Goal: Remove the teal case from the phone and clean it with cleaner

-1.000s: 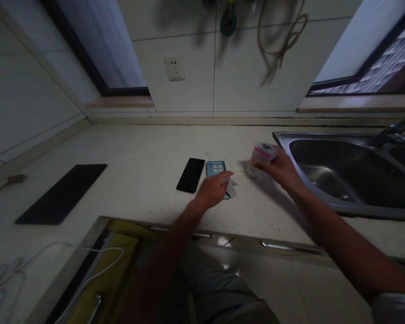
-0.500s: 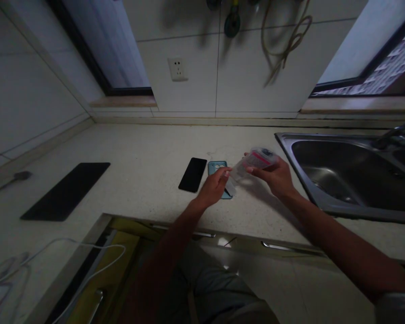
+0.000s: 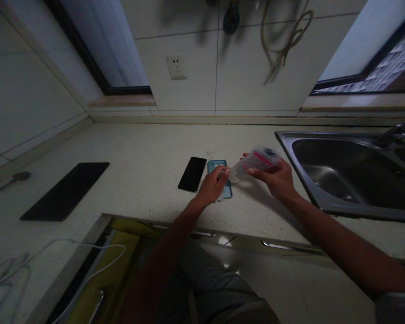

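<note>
My right hand (image 3: 277,177) grips a clear plastic packet (image 3: 254,164) with a pink stripe and small print, thumb on its near face. At the packet's left end, my left hand (image 3: 213,182) is closed in a pinch on its edge. A small whitish piece, too blurred to name, shows under the left hand. Behind and below that hand lies a blue phone case (image 3: 227,191) on the counter, its camera cutouts at the far end and partly covered by my fingers. Just left of the case, a black phone (image 3: 192,174) lies flat with its dark screen up.
A black flat mat (image 3: 67,191) lies on the left of the counter (image 3: 148,148). White cables (image 3: 84,244) hang over the front edge at lower left. To the right is a steel sink (image 3: 344,175) with a tap. A wall socket (image 3: 176,67) sits above the counter.
The clear packet has turned slightly, showing more of its printed face. A whitish flap over the phone case has swung down and left, under my left hand. Both hands stay nearly in place.
</note>
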The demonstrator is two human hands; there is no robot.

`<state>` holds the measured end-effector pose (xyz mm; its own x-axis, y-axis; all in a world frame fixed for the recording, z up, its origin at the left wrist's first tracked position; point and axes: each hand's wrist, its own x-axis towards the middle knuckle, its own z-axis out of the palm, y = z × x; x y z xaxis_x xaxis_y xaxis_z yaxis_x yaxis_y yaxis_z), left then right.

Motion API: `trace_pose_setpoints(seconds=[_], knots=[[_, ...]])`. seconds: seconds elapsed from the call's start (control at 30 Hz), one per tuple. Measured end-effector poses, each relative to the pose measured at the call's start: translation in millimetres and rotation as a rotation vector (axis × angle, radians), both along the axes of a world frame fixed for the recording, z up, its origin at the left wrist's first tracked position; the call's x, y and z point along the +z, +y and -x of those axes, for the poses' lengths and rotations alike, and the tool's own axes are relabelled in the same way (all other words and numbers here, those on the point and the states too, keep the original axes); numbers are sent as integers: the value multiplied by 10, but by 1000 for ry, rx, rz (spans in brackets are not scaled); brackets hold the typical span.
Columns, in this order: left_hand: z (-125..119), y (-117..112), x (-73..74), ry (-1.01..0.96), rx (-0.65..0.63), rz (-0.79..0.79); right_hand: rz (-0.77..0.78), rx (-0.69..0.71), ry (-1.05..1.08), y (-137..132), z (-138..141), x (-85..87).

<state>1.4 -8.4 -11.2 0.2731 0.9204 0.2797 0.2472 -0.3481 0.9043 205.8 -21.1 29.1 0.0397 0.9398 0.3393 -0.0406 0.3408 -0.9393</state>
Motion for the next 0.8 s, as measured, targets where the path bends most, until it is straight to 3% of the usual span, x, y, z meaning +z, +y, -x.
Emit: trace_pose_setpoints(seconds=[0.8], knots=[[7, -19, 14, 157, -31, 7, -21, -10, -95, -49, 35, -32]])
